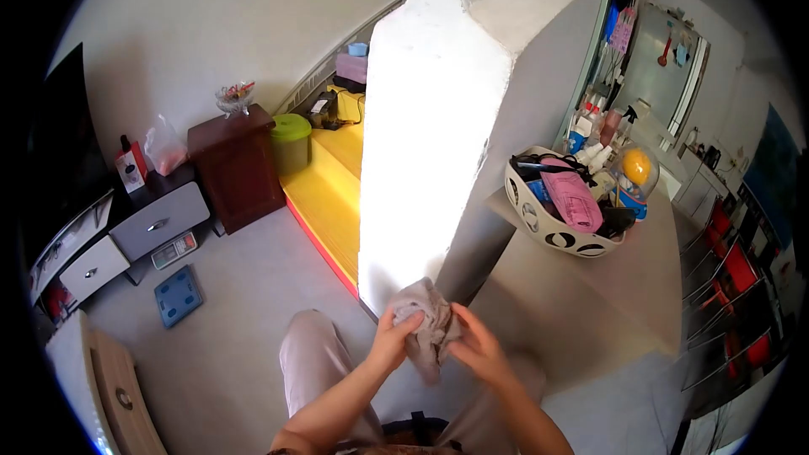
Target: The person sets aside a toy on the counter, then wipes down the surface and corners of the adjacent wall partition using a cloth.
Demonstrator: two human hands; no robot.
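Note:
A crumpled greyish-brown cloth (pixel 431 327) is bunched up between my two hands, above my knees. My left hand (pixel 394 339) grips its left side, with the thumb lying over the folds. On the other side, my right hand (pixel 477 342) pinches the cloth's right edge with fingers curled. One end of the cloth hangs down below the hands. Just beyond it stands the base of a white pillar (pixel 430 152).
To the right, a cream basket (pixel 552 234) holding a pink pouch (pixel 573 198) and other items sits on a counter (pixel 624 295). Yellow steps (pixel 329 211) rise behind the pillar. A blue scale (pixel 178 296) lies on the floor at left, near a drawer cabinet (pixel 160 223).

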